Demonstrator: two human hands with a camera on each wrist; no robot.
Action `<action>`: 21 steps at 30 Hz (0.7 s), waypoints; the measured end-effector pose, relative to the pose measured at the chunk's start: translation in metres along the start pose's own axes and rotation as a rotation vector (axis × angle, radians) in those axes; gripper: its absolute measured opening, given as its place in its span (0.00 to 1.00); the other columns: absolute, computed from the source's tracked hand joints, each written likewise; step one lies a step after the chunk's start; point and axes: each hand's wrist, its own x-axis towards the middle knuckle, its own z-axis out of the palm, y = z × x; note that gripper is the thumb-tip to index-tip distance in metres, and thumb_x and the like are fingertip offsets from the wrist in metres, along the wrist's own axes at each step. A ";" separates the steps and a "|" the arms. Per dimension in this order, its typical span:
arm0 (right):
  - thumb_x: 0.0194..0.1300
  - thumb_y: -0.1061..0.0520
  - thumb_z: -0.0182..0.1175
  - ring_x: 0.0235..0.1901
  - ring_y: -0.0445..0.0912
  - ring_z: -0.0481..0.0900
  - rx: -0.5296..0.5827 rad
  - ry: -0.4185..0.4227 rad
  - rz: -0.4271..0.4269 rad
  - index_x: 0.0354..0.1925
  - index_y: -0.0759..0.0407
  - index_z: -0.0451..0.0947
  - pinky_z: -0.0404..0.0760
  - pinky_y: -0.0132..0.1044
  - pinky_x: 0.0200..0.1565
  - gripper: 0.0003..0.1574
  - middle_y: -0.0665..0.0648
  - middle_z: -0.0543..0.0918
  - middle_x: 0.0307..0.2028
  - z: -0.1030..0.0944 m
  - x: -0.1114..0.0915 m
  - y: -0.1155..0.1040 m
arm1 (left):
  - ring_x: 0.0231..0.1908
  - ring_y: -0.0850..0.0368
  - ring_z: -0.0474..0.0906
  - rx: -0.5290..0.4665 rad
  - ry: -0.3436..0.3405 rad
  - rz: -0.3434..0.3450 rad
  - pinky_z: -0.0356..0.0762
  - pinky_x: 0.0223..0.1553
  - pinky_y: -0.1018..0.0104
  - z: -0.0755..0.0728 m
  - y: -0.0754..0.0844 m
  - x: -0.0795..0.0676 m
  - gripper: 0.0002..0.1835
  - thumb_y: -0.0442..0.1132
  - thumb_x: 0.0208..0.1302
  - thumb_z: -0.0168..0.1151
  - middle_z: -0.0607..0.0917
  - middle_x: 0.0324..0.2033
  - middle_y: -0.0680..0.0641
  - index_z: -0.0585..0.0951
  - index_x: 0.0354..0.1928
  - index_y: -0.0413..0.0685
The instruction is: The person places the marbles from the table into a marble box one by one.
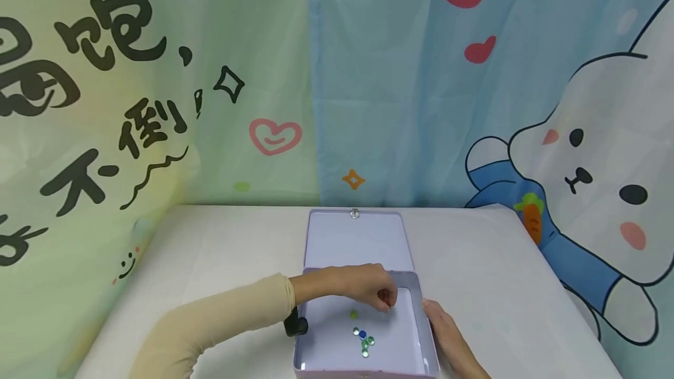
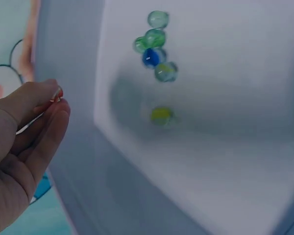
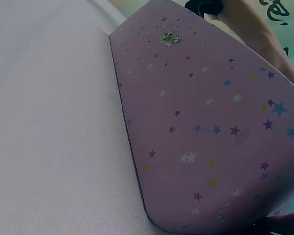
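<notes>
My left hand (image 1: 371, 286) is over the back right part of an open lilac tin box (image 1: 425, 338). In the left wrist view, its thumb and fingertips pinch a small clear and orange-red marble (image 2: 58, 95). Below on the box floor lie a yellow-green marble (image 2: 161, 115), a blue marble (image 2: 151, 57) and several green and clear ones, such as a pale green marble (image 2: 158, 19). My right hand (image 1: 450, 335) rests against the outside of the box's right wall, its fingers looking extended.
The box lid (image 1: 358, 241) lies opened back, with a metal clasp (image 1: 355, 213) at its far edge. The outer box wall (image 3: 215, 112) is pink with stars. A white cloth (image 1: 489, 268) covers the table, and a printed curtain (image 1: 368, 75) hangs behind it.
</notes>
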 end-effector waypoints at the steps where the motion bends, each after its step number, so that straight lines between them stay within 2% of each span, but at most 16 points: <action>1: 0.76 0.36 0.36 0.49 0.46 0.75 0.003 0.003 0.000 0.66 0.61 0.64 0.74 0.38 0.50 0.37 0.63 0.77 0.55 0.000 0.000 0.000 | 0.29 0.74 0.72 -0.009 -0.011 -0.006 0.70 0.33 0.88 0.003 0.000 0.003 0.03 0.39 0.63 0.65 0.83 0.30 0.59 0.83 0.37 0.49; 9: 0.76 0.37 0.34 0.52 0.47 0.75 -0.040 0.002 0.009 0.67 0.63 0.62 0.74 0.39 0.51 0.38 0.65 0.76 0.58 -0.001 0.003 0.002 | 0.32 0.74 0.75 -0.008 -0.055 -0.044 0.72 0.36 0.88 0.022 0.000 0.018 0.08 0.36 0.62 0.65 0.87 0.35 0.56 0.86 0.43 0.46; 15: 0.77 0.39 0.35 0.52 0.48 0.75 -0.019 0.006 0.005 0.66 0.63 0.63 0.74 0.39 0.51 0.36 0.65 0.76 0.57 0.000 0.002 0.002 | 0.31 0.75 0.76 0.026 -0.090 -0.062 0.71 0.35 0.88 0.031 0.001 0.026 0.07 0.36 0.61 0.67 0.88 0.33 0.57 0.87 0.41 0.48; 21: 0.76 0.38 0.36 0.50 0.46 0.75 0.006 0.005 -0.003 0.66 0.63 0.64 0.74 0.37 0.49 0.37 0.64 0.77 0.56 0.000 0.000 0.001 | 0.29 0.75 0.74 0.057 -0.083 -0.068 0.70 0.33 0.88 0.036 0.000 0.033 0.07 0.36 0.59 0.68 0.87 0.32 0.57 0.87 0.40 0.49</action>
